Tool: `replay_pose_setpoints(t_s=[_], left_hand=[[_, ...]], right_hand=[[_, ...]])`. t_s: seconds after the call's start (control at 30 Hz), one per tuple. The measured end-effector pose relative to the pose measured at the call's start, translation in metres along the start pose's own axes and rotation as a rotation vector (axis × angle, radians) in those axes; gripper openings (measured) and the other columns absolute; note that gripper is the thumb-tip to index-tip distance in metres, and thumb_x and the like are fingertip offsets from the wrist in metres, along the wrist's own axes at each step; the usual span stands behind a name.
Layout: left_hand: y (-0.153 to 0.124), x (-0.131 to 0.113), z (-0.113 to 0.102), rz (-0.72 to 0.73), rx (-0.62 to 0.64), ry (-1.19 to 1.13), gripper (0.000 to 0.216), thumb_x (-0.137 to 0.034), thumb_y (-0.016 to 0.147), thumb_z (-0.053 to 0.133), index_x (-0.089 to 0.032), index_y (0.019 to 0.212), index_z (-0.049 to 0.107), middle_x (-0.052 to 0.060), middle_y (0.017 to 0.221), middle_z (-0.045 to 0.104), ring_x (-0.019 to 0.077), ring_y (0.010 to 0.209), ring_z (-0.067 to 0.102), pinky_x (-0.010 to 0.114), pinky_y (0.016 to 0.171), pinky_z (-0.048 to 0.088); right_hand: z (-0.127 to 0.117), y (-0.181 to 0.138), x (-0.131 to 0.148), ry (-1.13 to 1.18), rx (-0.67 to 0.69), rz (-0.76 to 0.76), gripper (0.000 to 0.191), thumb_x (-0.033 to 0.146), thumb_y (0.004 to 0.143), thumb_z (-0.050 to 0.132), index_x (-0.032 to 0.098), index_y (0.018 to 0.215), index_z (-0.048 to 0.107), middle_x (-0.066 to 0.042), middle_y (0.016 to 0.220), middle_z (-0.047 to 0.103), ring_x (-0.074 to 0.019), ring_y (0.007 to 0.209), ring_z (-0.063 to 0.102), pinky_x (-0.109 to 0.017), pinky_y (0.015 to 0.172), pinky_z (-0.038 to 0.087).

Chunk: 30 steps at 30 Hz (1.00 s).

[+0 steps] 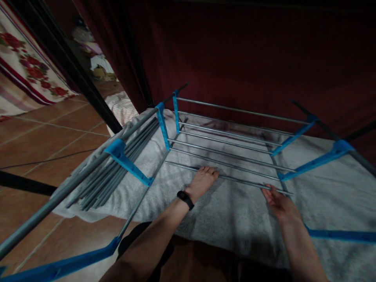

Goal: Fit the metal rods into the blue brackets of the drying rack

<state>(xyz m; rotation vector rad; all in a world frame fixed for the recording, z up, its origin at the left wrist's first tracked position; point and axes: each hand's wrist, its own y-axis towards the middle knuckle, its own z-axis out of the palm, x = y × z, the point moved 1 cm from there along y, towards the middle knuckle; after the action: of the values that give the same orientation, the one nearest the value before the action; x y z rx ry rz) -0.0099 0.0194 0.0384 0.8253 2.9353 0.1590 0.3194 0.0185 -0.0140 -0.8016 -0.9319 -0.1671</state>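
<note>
A grey towel [235,213] lies spread over a folding drying rack [229,156] with metal rods and blue plastic brackets. My left hand [202,181], a black band on its wrist, lies palm down on the towel, its fingers curled round the nearest rod. My right hand [279,203] reaches to the same rod further right, its fingertips bent against it and the towel beneath.
The rack's left wing [117,172] is folded down with its rods bundled. Terracotta floor tiles [53,137] lie to the left, with a flowered cloth [26,66] beyond. A dark red curtain [249,51] hangs behind the rack. A black frame post [73,66] slants at left.
</note>
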Motion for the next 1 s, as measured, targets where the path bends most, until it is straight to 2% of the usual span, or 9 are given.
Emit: replay_pose_setpoints(t_s=[0.37,0.57,0.67,0.83,1.0], left_hand=[[-0.002,-0.001,-0.003,0.024,-0.028,0.002,0.040,-0.005,0.096,0.044,-0.016,0.130,0.061,0.010,0.114,0.068,0.0235,0.107,0.062,0.037,0.098,0.043],[-0.002,0.004,0.000,-0.012,-0.008,-0.110,0.047,-0.001,0.093,0.046,-0.019,0.134,0.060,0.009,0.118,0.069,0.0228,0.113,0.061,0.038,0.104,0.042],[-0.001,0.006,0.004,-0.016,-0.029,-0.158,0.042,-0.005,0.096,0.046,-0.022,0.131,0.062,0.008,0.115,0.070,0.0229,0.112,0.062,0.039,0.105,0.041],[0.001,0.008,0.002,0.002,-0.007,-0.189,0.026,-0.020,0.099,0.053,-0.022,0.121,0.067,0.008,0.111,0.071,0.0239,0.109,0.064,0.040,0.104,0.043],[0.004,0.016,-0.004,-0.036,0.051,-0.179,0.031,-0.018,0.100,0.049,-0.022,0.126,0.067,0.009,0.115,0.071,0.0248,0.111,0.064,0.041,0.103,0.044]], right_hand=[[-0.001,-0.002,0.000,-0.022,0.009,-0.006,0.025,-0.001,0.088,0.056,0.018,0.078,0.066,0.002,0.080,0.072,-0.0070,0.079,0.073,-0.027,0.093,0.061],[0.003,-0.006,0.001,-0.017,-0.004,-0.031,0.023,-0.002,0.084,0.059,0.020,0.076,0.065,0.001,0.081,0.072,-0.0092,0.078,0.073,-0.030,0.096,0.060],[0.004,-0.007,0.001,-0.029,0.011,-0.057,0.022,-0.002,0.081,0.062,0.020,0.076,0.064,0.001,0.081,0.072,-0.0101,0.076,0.073,-0.031,0.095,0.061],[0.008,-0.011,-0.001,-0.009,0.025,-0.059,0.022,-0.002,0.082,0.062,0.019,0.078,0.063,0.001,0.079,0.072,-0.0098,0.073,0.073,-0.028,0.088,0.063],[0.017,-0.018,0.001,0.081,0.009,-0.009,0.020,-0.001,0.085,0.060,0.018,0.080,0.063,0.000,0.075,0.072,-0.0102,0.069,0.071,-0.025,0.075,0.064]])
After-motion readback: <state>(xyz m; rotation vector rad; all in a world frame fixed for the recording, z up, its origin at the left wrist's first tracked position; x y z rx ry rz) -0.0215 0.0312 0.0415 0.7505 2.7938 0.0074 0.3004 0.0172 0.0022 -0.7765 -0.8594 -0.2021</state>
